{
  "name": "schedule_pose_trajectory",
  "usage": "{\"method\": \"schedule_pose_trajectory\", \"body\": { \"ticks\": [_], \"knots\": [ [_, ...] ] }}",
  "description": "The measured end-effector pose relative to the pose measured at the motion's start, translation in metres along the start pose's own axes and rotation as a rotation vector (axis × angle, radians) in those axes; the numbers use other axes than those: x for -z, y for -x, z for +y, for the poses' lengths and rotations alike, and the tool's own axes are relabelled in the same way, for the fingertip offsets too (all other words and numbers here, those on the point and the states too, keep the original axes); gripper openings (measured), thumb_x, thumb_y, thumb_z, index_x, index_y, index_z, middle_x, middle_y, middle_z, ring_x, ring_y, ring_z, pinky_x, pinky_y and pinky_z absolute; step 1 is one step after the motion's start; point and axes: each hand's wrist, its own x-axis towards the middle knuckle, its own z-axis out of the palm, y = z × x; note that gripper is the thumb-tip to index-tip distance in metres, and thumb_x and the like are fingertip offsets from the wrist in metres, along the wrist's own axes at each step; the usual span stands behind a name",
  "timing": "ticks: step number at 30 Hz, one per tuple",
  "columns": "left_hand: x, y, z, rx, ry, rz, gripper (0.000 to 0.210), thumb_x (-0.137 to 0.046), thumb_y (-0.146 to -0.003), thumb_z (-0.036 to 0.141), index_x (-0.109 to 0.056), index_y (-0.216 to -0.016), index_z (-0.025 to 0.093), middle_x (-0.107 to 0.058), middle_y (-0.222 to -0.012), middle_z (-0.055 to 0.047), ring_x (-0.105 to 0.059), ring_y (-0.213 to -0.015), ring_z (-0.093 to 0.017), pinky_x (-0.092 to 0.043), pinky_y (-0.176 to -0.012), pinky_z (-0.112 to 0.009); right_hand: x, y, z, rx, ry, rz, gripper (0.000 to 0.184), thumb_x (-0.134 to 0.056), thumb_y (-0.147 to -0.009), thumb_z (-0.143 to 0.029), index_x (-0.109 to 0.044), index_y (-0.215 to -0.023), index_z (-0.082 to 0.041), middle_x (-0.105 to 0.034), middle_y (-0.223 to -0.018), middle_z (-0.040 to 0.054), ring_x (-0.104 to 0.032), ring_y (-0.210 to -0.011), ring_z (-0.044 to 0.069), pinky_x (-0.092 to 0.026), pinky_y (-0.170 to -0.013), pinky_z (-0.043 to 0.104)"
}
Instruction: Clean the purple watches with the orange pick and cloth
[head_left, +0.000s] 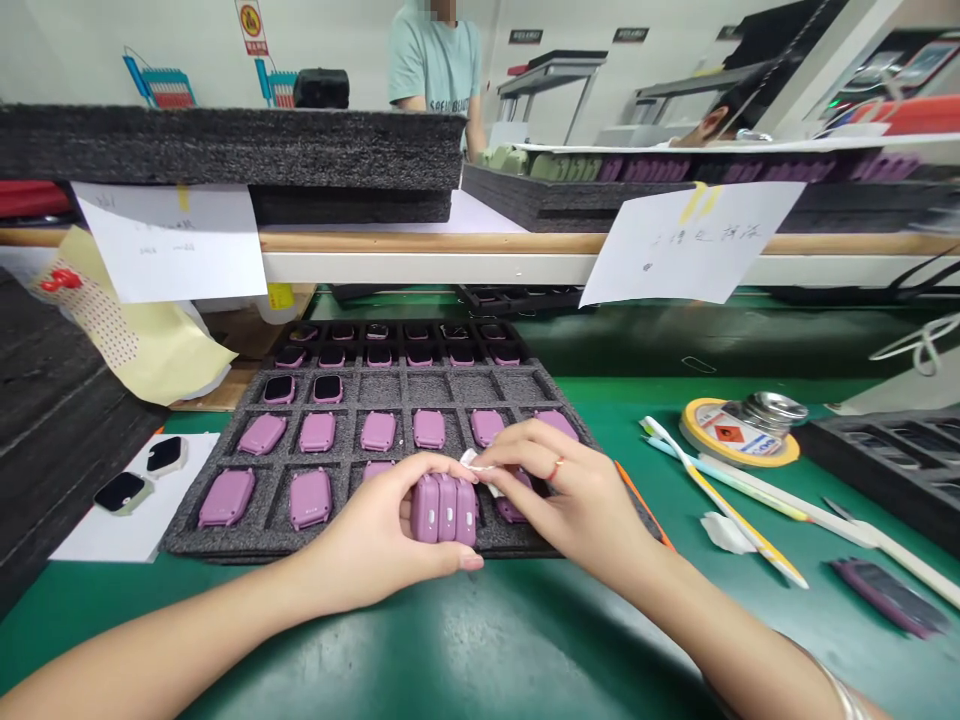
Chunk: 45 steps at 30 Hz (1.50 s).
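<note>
My left hand [390,530] is closed round a stack of three purple watch cases [444,508], held on edge over the front of a black foam tray [229,430]. Pinched in the fingertips of my right hand [559,480] is a small white wipe [480,465], close against the top of the stack. Purple watch cases such as this one [310,498] lie face down in the tray's two front rows. Farther back, several watches show dark screens [328,388] upward, and some pockets of the third row hold nothing. My right hand partly hides a case beneath it.
Two watches [124,492] rest on white paper at the left. To the right lie a toothbrush [731,505], a crumpled white wipe [726,533], a yellow tape roll [739,432] with a metal-topped can, and a dark purple piece [889,597]. A shelf [517,268] crosses behind; a person stands beyond.
</note>
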Motion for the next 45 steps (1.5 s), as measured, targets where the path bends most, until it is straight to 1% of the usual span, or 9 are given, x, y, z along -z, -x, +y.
{"method": "schedule_pose_trajectory", "body": {
  "ticks": [3, 8, 13, 19, 27, 32, 40, 42, 45],
  "knots": [
    [0.001, 0.000, 0.000, -0.005, 0.023, -0.022, 0.051, -0.084, -0.069, 0.024, -0.062, -0.115, 0.024, -0.071, -0.111, -0.004, -0.069, -0.100, -0.025, -0.053, -0.094, -0.041, 0.019, 0.010, -0.012, -0.120, -0.034, -0.011, 0.010, -0.068, -0.091, -0.013, -0.070, -0.089, -0.023, -0.074, -0.082, 0.0017, -0.072, -0.076, 0.017, -0.060, -0.072, 0.029],
    [0.002, -0.001, -0.002, 0.005, 0.054, -0.038, 0.053, -0.082, -0.069, 0.022, -0.061, -0.118, 0.024, -0.071, -0.110, -0.004, -0.070, -0.096, -0.024, -0.055, -0.090, -0.040, 0.031, 0.029, -0.042, -0.177, -0.217, -0.294, 0.016, -0.068, -0.089, -0.009, -0.067, -0.090, -0.025, -0.073, -0.080, -0.0027, -0.071, -0.071, 0.011, -0.059, -0.064, 0.019],
    [0.000, -0.001, -0.002, -0.077, -0.008, 0.005, 0.050, -0.081, -0.070, 0.020, -0.063, -0.116, 0.023, -0.071, -0.112, -0.004, -0.068, -0.103, -0.024, -0.053, -0.093, -0.036, 0.015, 0.027, -0.047, 0.000, -0.104, -0.145, 0.020, -0.063, -0.092, -0.008, -0.067, -0.102, -0.025, -0.074, -0.089, 0.0009, -0.073, -0.080, 0.014, -0.062, -0.075, 0.023],
    [-0.002, -0.002, -0.004, -0.013, -0.050, 0.024, 0.055, -0.087, -0.064, 0.027, -0.063, -0.113, 0.022, -0.069, -0.099, -0.001, -0.065, -0.086, -0.021, -0.053, -0.081, -0.034, 0.005, -0.002, -0.016, 0.158, 0.158, -0.179, 0.020, -0.049, -0.103, -0.018, -0.069, -0.099, -0.018, -0.071, -0.091, 0.0079, -0.071, -0.082, 0.018, -0.061, -0.073, 0.029],
    [-0.002, -0.004, -0.008, -0.002, -0.012, 0.005, 0.057, -0.088, -0.063, 0.029, -0.062, -0.113, 0.023, -0.068, -0.096, 0.000, -0.064, -0.086, -0.021, -0.052, -0.081, -0.035, 0.014, -0.008, -0.016, 0.119, -0.013, -0.176, 0.010, -0.062, -0.097, -0.017, -0.070, -0.093, -0.021, -0.071, -0.089, 0.0041, -0.071, -0.081, 0.016, -0.060, -0.075, 0.027],
    [0.001, -0.003, -0.004, -0.001, -0.016, 0.003, 0.055, -0.087, -0.064, 0.027, -0.063, -0.114, 0.023, -0.068, -0.101, -0.001, -0.064, -0.089, -0.021, -0.052, -0.085, -0.036, 0.025, -0.002, -0.015, 0.012, 0.155, -0.057, 0.012, -0.060, -0.097, -0.017, -0.069, -0.092, -0.023, -0.073, -0.087, 0.0042, -0.071, -0.080, 0.018, -0.059, -0.075, 0.030],
    [0.002, -0.002, -0.005, 0.011, 0.147, -0.048, 0.057, -0.084, -0.067, 0.020, -0.059, -0.118, 0.022, -0.072, -0.109, -0.006, -0.071, -0.097, -0.024, -0.054, -0.093, -0.043, 0.044, 0.024, -0.040, -0.145, 0.115, -0.665, 0.012, -0.072, -0.087, -0.013, -0.067, -0.082, -0.022, -0.071, -0.082, -0.0003, -0.071, -0.064, 0.015, -0.058, -0.055, 0.025],
    [0.003, -0.002, -0.008, -0.004, 0.189, -0.033, 0.067, -0.087, -0.067, 0.021, -0.053, -0.125, 0.024, -0.073, -0.107, -0.006, -0.072, -0.099, -0.025, -0.054, -0.095, -0.045, 0.042, 0.024, -0.038, -0.107, 0.228, -0.548, 0.016, -0.077, -0.083, -0.014, -0.068, -0.093, -0.022, -0.075, -0.087, 0.0024, -0.075, -0.073, 0.021, -0.062, -0.061, 0.031],
    [0.004, -0.001, -0.009, -0.043, 0.268, -0.018, 0.083, -0.093, -0.062, 0.024, -0.047, -0.131, 0.025, -0.075, -0.106, -0.006, -0.072, -0.102, -0.026, -0.054, -0.098, -0.048, 0.036, 0.013, -0.038, -0.050, 0.246, -0.328, 0.065, -0.085, -0.076, -0.018, -0.055, -0.133, -0.026, -0.073, -0.121, 0.0087, -0.072, -0.108, 0.030, -0.062, -0.090, 0.044]
  ]
}}
